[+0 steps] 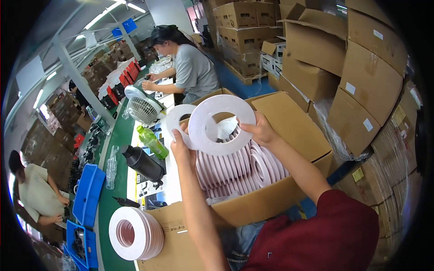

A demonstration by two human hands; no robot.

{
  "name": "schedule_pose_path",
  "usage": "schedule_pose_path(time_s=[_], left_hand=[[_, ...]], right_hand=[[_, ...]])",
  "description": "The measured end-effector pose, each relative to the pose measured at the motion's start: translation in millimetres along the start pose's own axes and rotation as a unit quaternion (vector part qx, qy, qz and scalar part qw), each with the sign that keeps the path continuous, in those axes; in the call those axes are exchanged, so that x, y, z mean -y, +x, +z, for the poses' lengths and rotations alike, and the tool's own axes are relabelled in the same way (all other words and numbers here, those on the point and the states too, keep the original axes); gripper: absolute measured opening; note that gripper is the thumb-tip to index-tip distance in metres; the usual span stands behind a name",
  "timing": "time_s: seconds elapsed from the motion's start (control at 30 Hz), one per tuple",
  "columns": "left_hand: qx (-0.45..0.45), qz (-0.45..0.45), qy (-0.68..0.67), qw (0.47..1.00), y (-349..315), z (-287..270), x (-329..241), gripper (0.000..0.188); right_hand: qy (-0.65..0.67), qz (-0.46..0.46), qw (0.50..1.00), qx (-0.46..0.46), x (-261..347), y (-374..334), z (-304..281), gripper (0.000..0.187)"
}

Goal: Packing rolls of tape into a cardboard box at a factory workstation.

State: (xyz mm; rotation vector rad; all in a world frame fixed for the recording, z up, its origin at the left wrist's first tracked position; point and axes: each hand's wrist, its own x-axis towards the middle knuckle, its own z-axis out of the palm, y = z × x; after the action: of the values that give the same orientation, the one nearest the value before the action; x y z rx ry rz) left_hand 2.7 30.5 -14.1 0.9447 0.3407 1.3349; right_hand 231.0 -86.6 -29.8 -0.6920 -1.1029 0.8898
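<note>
Two flat white foam-like rings are held up over an open cardboard box (pixel 271 197). The front ring (pixel 221 103) has its right rim pinched by my right hand (pixel 260 130), thumb on the near face. Behind it and to the left is the second ring (pixel 173 118), partly covered by the front one. My left hand (pixel 181 147) is closed on the lower edge of this rear ring, close to the front ring's left rim. Rows of similar rings (pixel 224 169) stand on edge inside the box. Another stack of rings (pixel 116 246) lies on its side at the lower left.
Left of the box stand a black bottle (pixel 142 163), a green bottle (pixel 152 142) and a white fan (pixel 143 108). Blue bins (pixel 88 194) sit along the green bench (pixel 110 187). Co-workers (pixel 192 67) work farther off. Large cartons (pixel 373 86) pile up at right.
</note>
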Motion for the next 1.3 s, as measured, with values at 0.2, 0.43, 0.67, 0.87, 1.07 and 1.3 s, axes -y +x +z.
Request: schedule_pose_path(time_s=[0.2,0.43,0.67,0.87,1.07,1.3], left_hand=[[0.165,-0.179,-0.096,0.965,-7.8,-9.3,29.6,0.102],[0.131,-0.204,0.097,0.965,-10.3,4.6,19.3,0.064],[-0.046,0.161,0.645,0.746,-25.8,32.2,-1.1,0.042],[-0.064,0.175,0.724,0.664,-57.1,32.0,-97.9,0.028],[-0.204,0.046,0.830,0.518,-106.1,-3.1,-245.7,0.027],[-0.253,-0.123,0.856,0.434,-187.9,-118.6,-323.4,0.045]], right_hand=[[0.018,-0.040,0.997,-0.055,-22.6,3.9,6.7,0.066],[0.011,0.052,0.991,-0.124,-14.9,1.9,3.1,0.071],[-0.169,-0.081,0.980,-0.059,-17.8,-5.9,18.5,0.067],[-0.010,-0.044,0.999,-0.004,-11.4,-20.9,51.5,0.066],[-0.103,0.003,0.995,-0.006,-7.8,-28.7,28.5,0.056],[-0.064,0.057,0.996,-0.032,3.0,-24.6,41.5,0.047]])
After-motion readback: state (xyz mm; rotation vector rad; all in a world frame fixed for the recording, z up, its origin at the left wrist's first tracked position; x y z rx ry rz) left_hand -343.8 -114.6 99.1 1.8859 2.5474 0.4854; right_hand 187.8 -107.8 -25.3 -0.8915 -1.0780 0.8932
